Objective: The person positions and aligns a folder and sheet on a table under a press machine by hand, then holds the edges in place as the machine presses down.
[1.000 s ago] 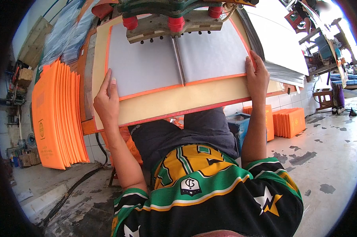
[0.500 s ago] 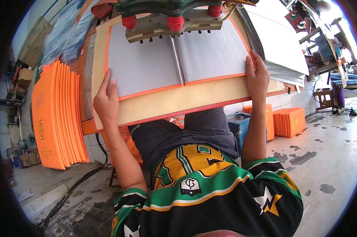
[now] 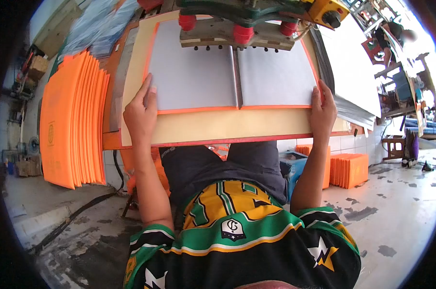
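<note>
Open folder (image 3: 194, 72), orange border round grey lining, lies spread flat on a cream board (image 3: 227, 127), its far part beneath a machine bar (image 3: 234, 38). Probably light; panels look stiff, the lining smooth and perhaps slippery, the central fold likely the bending point. Best hold, I judge: outer side edges, clear of the bar. Long axis runs left to right across the person's front; dark spine strip (image 3: 237, 82) points away, toward the machine. Left hand (image 3: 141, 113) holds the left edge, thumb on top, forefinger stretched along it; right hand (image 3: 324, 113) mirrors this at the right edge. Fingers underneath hidden. Farther out: upright orange folders (image 3: 73, 125) at left, more orange folders (image 3: 349, 169) low at right.
</note>
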Available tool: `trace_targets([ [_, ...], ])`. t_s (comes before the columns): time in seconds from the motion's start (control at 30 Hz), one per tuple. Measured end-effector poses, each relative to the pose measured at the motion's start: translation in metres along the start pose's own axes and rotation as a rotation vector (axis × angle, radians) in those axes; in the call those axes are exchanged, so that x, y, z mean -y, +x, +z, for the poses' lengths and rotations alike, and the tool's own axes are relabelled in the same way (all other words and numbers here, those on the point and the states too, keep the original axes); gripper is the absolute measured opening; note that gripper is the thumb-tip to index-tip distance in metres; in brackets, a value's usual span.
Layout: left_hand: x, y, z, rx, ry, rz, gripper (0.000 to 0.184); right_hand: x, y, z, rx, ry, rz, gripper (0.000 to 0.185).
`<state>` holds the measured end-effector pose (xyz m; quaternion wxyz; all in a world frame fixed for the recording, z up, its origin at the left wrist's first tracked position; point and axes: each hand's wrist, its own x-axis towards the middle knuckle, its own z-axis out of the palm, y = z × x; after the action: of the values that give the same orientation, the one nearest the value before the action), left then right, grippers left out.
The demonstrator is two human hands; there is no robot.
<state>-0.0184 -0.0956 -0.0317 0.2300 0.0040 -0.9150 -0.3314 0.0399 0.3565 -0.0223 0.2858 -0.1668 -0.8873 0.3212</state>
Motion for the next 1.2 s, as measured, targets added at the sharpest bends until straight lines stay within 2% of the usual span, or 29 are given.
trace_targets([
  [0.1,-0.005,0.0,-0.005,0.06,0.003,-0.084,0.041,0.005,0.0,-0.001,0.005,-0.009,0.015,0.043],
  [0.33,-0.01,0.0,-0.008,0.081,0.004,-0.12,0.041,0.003,0.0,-0.001,0.005,-0.032,0.017,0.045],
  [0.4,-0.005,0.0,-0.004,-0.002,-0.015,0.021,0.041,0.0,0.001,0.0,0.001,-0.035,0.021,0.045],
  [0.7,-0.013,0.0,-0.009,0.061,-0.012,-0.073,0.042,-0.007,0.001,0.001,-0.008,-0.022,-0.028,0.047],
  [0.93,-0.007,0.0,-0.005,0.025,0.01,-0.02,0.042,0.001,0.0,-0.002,-0.001,-0.039,-0.02,0.046],
  [1.13,-0.011,0.001,-0.009,0.078,0.016,-0.095,0.042,0.0,0.0,-0.001,0.002,-0.036,-0.025,0.046],
  [1.2,-0.005,0.001,-0.005,0.043,0.007,-0.038,0.041,0.001,0.0,-0.001,0.001,-0.037,-0.02,0.046],
])
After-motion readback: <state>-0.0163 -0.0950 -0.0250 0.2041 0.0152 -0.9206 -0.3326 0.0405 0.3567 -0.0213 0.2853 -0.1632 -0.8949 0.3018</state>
